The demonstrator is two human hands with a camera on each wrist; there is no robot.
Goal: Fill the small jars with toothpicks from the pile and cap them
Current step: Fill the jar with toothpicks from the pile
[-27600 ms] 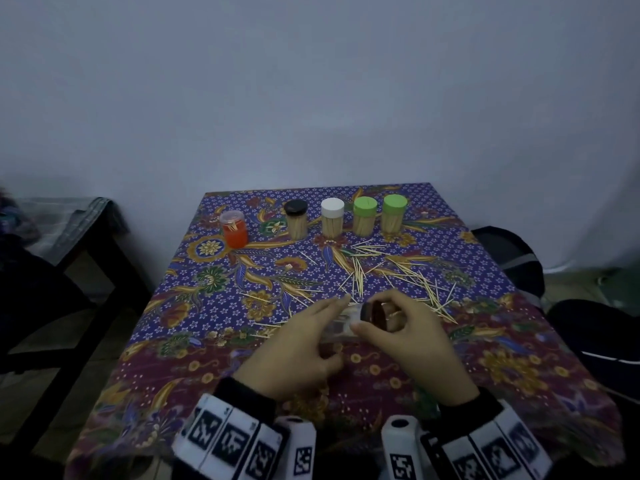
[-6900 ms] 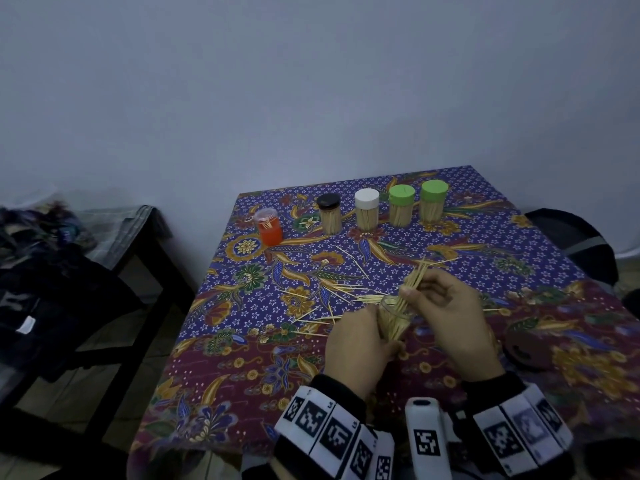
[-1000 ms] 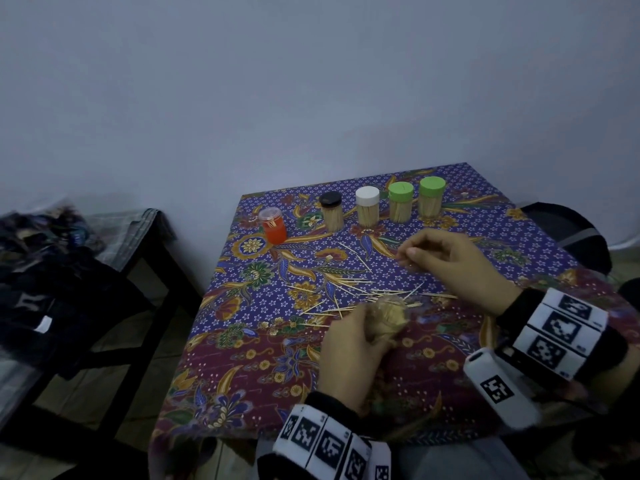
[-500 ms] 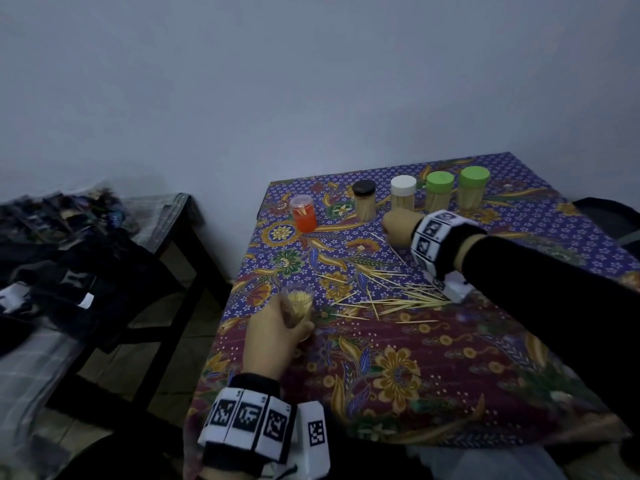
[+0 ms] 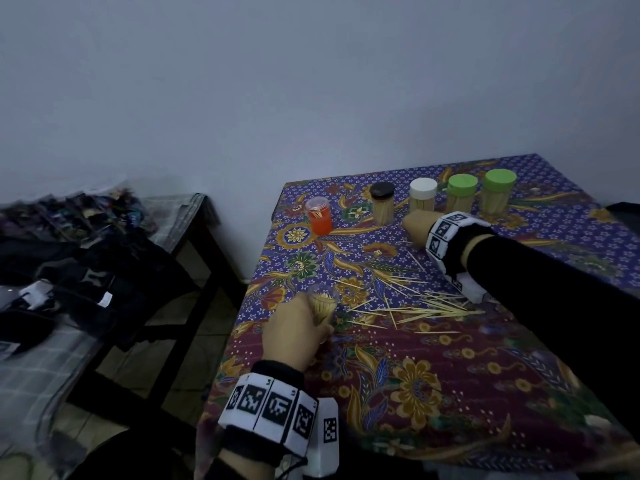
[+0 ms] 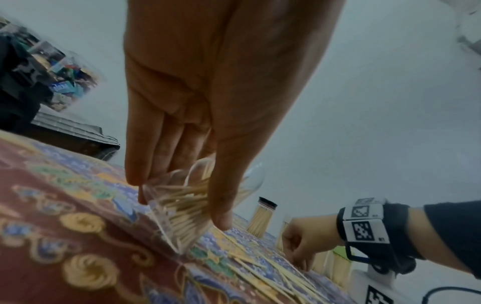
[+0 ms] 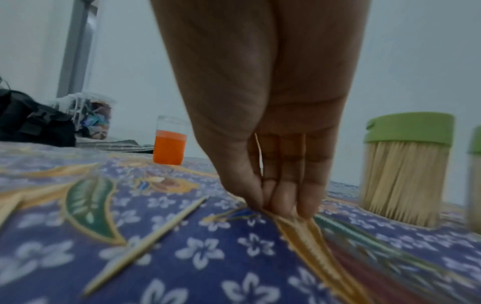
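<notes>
The left hand grips an uncapped clear jar of toothpicks near the table's left edge. The right hand, fingers pinched together with tips on the tablecloth, reaches far beside the capped jars. Loose toothpicks lie between the hands.

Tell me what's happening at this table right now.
A person is filling jars with toothpicks. The left hand grips an uncapped clear jar already packed with toothpicks, tilted near the table's edge. The right hand reaches toward the capped jars, fingertips down on the patterned cloth among loose toothpicks.
</notes>
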